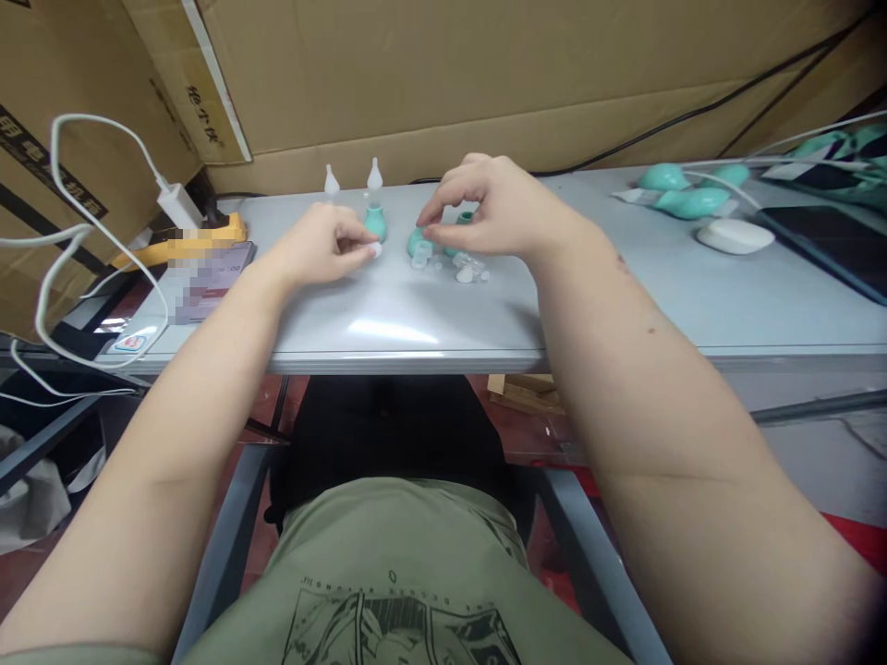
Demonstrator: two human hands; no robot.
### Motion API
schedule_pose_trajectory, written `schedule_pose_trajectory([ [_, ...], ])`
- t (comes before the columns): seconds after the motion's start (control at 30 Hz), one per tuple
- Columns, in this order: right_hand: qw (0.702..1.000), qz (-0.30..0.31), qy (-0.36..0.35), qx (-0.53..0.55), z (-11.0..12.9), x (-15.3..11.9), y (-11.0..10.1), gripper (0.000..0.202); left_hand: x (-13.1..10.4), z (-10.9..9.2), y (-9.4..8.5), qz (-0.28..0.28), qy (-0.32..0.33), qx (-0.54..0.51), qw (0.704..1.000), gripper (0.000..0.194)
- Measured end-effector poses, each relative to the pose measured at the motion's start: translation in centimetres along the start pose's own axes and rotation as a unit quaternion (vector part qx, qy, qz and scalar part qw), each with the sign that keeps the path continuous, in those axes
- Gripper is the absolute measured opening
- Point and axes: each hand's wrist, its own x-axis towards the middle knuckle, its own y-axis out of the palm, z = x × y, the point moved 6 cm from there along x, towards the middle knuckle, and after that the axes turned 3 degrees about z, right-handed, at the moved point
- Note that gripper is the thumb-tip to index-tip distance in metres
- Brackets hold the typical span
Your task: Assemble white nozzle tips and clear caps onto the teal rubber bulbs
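Note:
My left hand (322, 242) is closed in a pinch on a small white plastic piece (375, 249) just above the table. Right beside those fingers stands a teal squeeze bulb (375, 222) topped with a clear section and a white pointed nozzle (375, 175). Another white nozzle (332, 180) rises behind my left hand, its lower part hidden. The curled thumb and fingertips of my right hand (485, 205) meet at a teal bulb (417, 242). Under my right palm another teal bulb (463, 226) is partly covered. Small clear plastic parts (469, 266) lie in front of it.
To the left are a phone (214, 282), a yellow tool (187, 242) and a white charger (178, 203) with looping cables. Several teal bulbs (693, 201), a white mouse (735, 235) and a dark tablet (824, 249) occupy the right. Cardboard (416, 83) stands behind the table (402, 319).

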Motion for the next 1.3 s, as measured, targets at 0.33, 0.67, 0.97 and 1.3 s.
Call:
schedule_pose_trajectory([
  [0.33,0.988,0.085,0.01,-0.131,-2.2,0.7,1.3,0.018,0.0,-0.1,2.1,0.144,-0.104,-0.061,0.982,0.035],
  [0.67,0.999,0.016,0.013,-0.038,-0.3,0.4,0.4,0.013,0.3,0.4,1.3,0.036,-0.021,-0.026,0.999,0.046],
  [0.97,0.989,-0.078,0.046,0.115,-0.2,1.5,1.5,0.02,1.3,-0.7,1.6,-0.078,0.031,-0.035,0.996,0.036],
  [1.3,0.989,-0.052,0.051,0.125,0.4,-0.1,-0.2,0.013,1.0,-0.5,1.6,-0.109,-0.039,-0.083,0.99,0.04],
])
